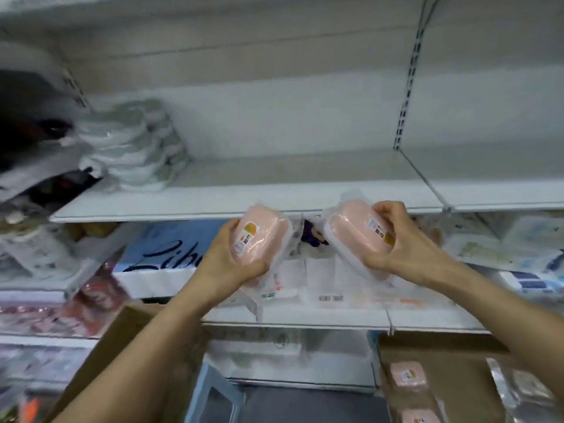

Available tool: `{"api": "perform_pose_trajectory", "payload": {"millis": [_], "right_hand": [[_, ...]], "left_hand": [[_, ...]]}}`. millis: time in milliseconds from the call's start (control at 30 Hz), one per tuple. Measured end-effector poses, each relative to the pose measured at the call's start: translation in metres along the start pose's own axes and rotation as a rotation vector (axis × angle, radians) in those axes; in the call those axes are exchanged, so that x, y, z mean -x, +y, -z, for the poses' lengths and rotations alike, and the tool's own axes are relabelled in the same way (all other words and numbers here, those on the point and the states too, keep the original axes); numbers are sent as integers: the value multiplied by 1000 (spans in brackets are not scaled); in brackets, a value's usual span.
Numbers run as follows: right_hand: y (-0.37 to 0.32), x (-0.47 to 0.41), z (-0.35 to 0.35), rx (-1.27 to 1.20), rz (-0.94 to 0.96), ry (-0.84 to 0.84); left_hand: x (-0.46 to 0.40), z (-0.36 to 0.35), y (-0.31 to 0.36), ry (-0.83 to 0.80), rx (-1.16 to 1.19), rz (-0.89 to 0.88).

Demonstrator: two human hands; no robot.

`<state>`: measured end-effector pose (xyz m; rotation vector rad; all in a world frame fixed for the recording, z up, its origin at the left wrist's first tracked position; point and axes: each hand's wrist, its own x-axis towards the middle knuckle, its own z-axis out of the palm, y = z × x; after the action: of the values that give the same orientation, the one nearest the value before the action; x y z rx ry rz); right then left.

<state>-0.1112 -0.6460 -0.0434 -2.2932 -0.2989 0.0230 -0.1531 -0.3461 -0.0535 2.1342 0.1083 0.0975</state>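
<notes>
Two pink packs at centre of frame, in front of the shelf (183, 206) edge: left grip (232, 264) curled round left pack (262, 239), right grip (396, 245) curled round right pack (354, 236). Packs apart, both tilted.

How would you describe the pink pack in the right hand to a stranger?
Find the long white shelf across the middle. Before its front edge, left hand and right hand each grip a pink wrapped pack. Yours is the right pack, its label at its right end.
</notes>
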Motion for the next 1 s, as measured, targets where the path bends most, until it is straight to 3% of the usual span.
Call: {"api": "perform_pose_trajectory", "payload": {"millis": [133, 267, 400, 600, 667, 733, 800, 833, 900, 967, 1000], "right_hand": [[-56, -57, -23, -41, 131, 3], [-102, -132, -58, 74, 202, -35], [-133, -208, -104, 158, 192, -111], [-161, -281, -164, 275, 147, -263], [-168, -293, -176, 360, 170, -229], [-174, -298, -179, 444, 203, -83], [-189, -289, -174, 218, 222, 18], [-196, -285, -169, 35, 246, -4], [-216, -270, -156, -114, 308, -243], [-230, -256, -150, 90, 335, -528], [-231, -252, -150, 220, 342, -588]], "left_hand": [[-19, 62, -14, 107, 27, 37], [-49, 116, -35, 99, -47, 18], [-85, 170, -54, 86, -200, -20], [-130, 213, -80, 12, -191, 5], [-138, 220, -86, -9, -197, 12], [-145, 226, -91, -31, -185, 9], [-151, 228, -92, -68, -160, -8], [-153, 228, -91, -96, -162, -19], [-160, 225, -82, -187, -190, -56], [-168, 218, -72, -295, -171, -94], [-173, 213, -66, -321, -159, -114]]}}
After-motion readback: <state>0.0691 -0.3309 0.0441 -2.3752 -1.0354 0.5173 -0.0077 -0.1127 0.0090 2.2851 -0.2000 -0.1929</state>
